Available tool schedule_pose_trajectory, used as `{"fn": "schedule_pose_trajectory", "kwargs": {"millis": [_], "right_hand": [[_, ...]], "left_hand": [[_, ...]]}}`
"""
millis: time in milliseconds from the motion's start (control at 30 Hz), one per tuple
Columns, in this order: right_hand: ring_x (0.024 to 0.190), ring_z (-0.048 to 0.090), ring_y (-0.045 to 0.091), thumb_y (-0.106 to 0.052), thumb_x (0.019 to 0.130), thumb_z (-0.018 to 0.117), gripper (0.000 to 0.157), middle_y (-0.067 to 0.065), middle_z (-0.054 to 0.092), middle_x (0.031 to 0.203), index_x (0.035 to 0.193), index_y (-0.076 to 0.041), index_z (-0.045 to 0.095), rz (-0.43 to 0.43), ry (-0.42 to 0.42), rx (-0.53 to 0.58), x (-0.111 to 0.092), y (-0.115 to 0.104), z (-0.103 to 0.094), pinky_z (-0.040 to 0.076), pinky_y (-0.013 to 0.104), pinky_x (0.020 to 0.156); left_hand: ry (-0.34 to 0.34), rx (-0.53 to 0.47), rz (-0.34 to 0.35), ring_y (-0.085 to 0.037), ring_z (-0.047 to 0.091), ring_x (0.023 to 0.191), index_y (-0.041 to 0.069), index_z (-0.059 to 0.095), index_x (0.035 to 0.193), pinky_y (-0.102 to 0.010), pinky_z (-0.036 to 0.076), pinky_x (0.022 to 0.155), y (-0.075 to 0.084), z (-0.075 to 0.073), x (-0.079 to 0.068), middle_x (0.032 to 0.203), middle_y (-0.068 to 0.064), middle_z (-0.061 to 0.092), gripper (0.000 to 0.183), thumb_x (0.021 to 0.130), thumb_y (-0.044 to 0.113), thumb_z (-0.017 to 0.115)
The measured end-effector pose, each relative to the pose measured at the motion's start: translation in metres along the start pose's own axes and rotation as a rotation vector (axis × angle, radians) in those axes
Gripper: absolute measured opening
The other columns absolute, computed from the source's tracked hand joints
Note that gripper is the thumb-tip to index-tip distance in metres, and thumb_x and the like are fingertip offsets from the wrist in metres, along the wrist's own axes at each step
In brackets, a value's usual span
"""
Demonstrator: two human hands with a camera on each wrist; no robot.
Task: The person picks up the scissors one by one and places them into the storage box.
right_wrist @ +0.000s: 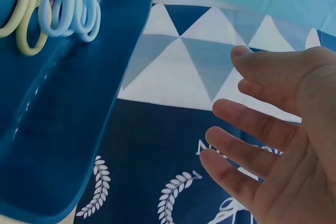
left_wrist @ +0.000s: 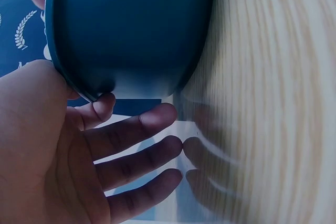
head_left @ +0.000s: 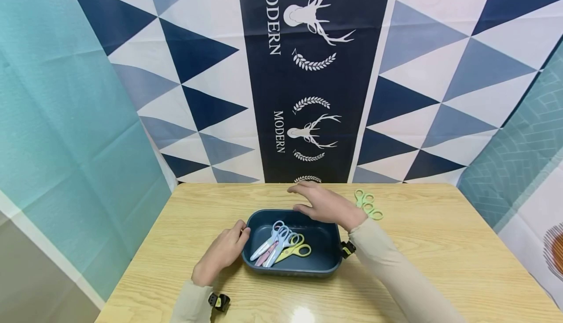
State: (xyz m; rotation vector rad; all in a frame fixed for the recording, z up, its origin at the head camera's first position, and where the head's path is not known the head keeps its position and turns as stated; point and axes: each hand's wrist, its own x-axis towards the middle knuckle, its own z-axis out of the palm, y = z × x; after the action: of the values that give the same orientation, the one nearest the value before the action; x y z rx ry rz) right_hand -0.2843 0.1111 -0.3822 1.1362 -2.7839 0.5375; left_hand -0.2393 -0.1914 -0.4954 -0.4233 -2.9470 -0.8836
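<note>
A dark blue oblong bin (head_left: pixel 320 258) stands on the table in the head view. Inside it, toward the left, lie light blue scissors (head_left: pixel 283 239), yellow scissors (head_left: pixel 302 250) and a pink piece (head_left: pixel 266 253) partly covered by the blue ones. My left hand (head_left: pixel 225 248) pinches the bin's left rim between thumb and index finger, its other fingers extended below, as the left wrist view shows. Over the far right rim hovers my right hand (head_left: pixel 324 204), fingers spread and holding nothing; the right wrist view shows it apart from the bin wall (right_wrist: pixel 113 114).
Green scissors (head_left: pixel 368 206) lie on the wooden table (head_left: pixel 422 245), behind the right wrist. A patterned cloth (head_left: pixel 206 93) hangs at the table's far edge. Teal cloth (head_left: pixel 79 132) hangs on the left.
</note>
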Motion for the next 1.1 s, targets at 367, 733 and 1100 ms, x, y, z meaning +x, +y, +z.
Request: {"fn": "schedule_pose_trajectory", "kwargs": {"millis": [367, 733, 1100], "right_hand": [[0.137, 0.051, 0.038, -0.03, 0.097, 0.072, 0.053, 0.016, 0.057, 0.145, 0.142, -0.006, 0.057, 0.057, 0.072, 0.003, -0.013, 0.025, -0.011, 0.045, 0.054, 0.11], [0.148, 0.037, 0.046, -0.032, 0.096, 0.073, 0.062, 0.021, 0.049, 0.154, 0.148, -0.007, 0.052, 0.115, 0.119, 0.029, -0.022, 0.046, -0.023, 0.035, 0.063, 0.115], [0.155, 0.022, 0.045, -0.041, 0.096, 0.071, 0.073, 0.019, 0.038, 0.163, 0.155, -0.008, 0.044, 0.189, 0.118, 0.052, -0.045, 0.067, -0.019, 0.028, 0.068, 0.116]], "left_hand": [[0.015, -0.004, -0.001, -0.012, 0.047, 0.061, 0.017, 0.053, 0.101, -0.028, 0.038, 0.06, 0.0, -0.003, 0.001, 0.067, 0.002, 0.043, 0.023, 0.112, 0.032, 0.041], [0.008, -0.003, -0.007, -0.012, 0.047, 0.062, 0.017, 0.053, 0.101, -0.028, 0.038, 0.061, -0.002, -0.006, -0.001, 0.068, 0.002, 0.042, 0.023, 0.112, 0.033, 0.041], [0.0, -0.003, 0.001, -0.012, 0.047, 0.062, 0.017, 0.052, 0.099, -0.028, 0.038, 0.061, 0.0, -0.003, 0.001, 0.068, 0.003, 0.04, 0.02, 0.111, 0.03, 0.043]]}}
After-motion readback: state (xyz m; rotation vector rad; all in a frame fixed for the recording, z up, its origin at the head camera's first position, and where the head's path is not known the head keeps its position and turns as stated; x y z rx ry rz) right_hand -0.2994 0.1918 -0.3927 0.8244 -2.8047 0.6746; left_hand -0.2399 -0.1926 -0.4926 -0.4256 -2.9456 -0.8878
